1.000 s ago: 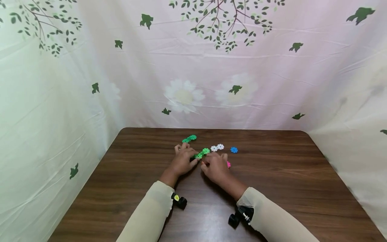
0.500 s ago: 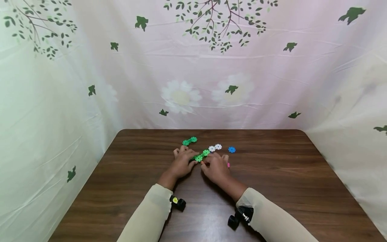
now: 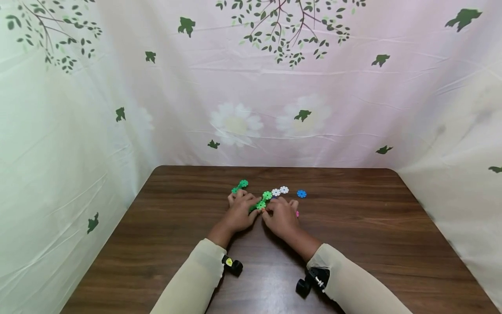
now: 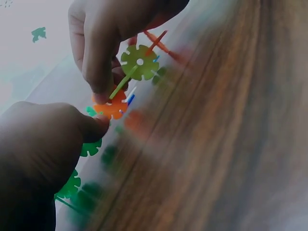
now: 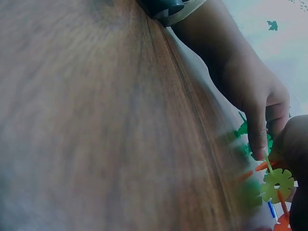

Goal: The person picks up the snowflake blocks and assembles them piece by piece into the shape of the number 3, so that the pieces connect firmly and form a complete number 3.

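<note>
Notched flower-shaped discs are linked into a chain on the table. In the left wrist view my left hand (image 4: pixel 43 149) pinches an orange disc (image 4: pixel 113 109), its thumb on the near side. My right hand (image 3: pixel 281 216) is close by, its index finger touching the same orange disc and its other fingers behind a yellow-green disc (image 4: pixel 139 62). In the head view, green discs (image 3: pixel 244 183) stick out beyond my left hand (image 3: pixel 238 213), and light green discs (image 3: pixel 267 195) lie between the hands. White discs (image 3: pixel 284 189) lie farther right. A pink disc (image 3: pixel 297 213) is mostly hidden by my right hand.
A blue disc (image 3: pixel 301 193) lies right of the white ones. The brown wooden table (image 3: pixel 372 244) ends at a back edge before a printed cloth (image 3: pixel 255 91). Black cameras (image 3: pixel 236 267) are strapped at both sleeves.
The green discs beyond my left hand have swung left and closer to me. My left hand has shifted slightly right, while the right hand stays nearly still. The head view has shifted a little.
</note>
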The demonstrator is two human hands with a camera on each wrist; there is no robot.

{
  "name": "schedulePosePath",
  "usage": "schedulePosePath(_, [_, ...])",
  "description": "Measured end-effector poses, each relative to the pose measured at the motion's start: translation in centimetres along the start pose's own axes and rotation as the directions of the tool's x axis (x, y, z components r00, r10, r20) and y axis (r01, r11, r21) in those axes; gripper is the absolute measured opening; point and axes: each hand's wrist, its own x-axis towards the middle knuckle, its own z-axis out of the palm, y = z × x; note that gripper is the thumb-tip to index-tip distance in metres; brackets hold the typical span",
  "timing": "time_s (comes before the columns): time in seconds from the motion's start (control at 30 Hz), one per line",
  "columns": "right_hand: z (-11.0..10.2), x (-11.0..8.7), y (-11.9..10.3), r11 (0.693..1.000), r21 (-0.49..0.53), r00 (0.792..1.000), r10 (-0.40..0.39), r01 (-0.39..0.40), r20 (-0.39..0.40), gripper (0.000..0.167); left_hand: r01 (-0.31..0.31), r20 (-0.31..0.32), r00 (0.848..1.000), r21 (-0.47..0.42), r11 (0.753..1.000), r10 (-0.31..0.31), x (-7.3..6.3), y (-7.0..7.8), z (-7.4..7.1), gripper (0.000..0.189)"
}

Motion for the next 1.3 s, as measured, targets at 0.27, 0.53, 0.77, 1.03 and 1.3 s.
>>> schedulePosePath(0.27, [0.0, 0.0, -0.1, 1.000, -0.027, 1.000, 0.009, -0.010, -0.016, 0.014, 0.014, -0.035, 0.999, 0.007, 1.000, -0.013, 0.0, 0.3, 0.2, 0.033])
schedulePosePath(0.53, [0.5, 0.0, -0.4, 0.999, -0.026, 0.999, 0.018, -0.019, -0.048, 0.016, 0.014, -0.042, 0.999, 0.063, 0.998, -0.012, 0.1, 0.8, 0.0, 0.032])
schedulePosePath(0.77, [0.7, 0.0, -0.8, 0.999, -0.033, 0.994, -0.003, -0.001, -0.105, 0.014, 0.019, -0.038, 0.999, 0.112, 0.993, -0.015, 0.2, 1.0, 0.0, 0.032])
schedulePosePath(1.03, [0.9, 0.0, -0.7, 0.997, -0.060, 0.986, -0.050, 0.041, -0.161, 0.020, 0.014, -0.043, 0.999, 0.131, 0.991, -0.008, 0.3, 1.3, 0.0, 0.030])
schedulePosePath(1.3, [0.8, 0.0, -0.8, 0.993, -0.084, 0.976, -0.094, 0.078, -0.195, 0.014, -0.018, -0.046, 0.999, 0.168, 0.986, 0.026, 0.2, 1.4, 0.1, 0.029])
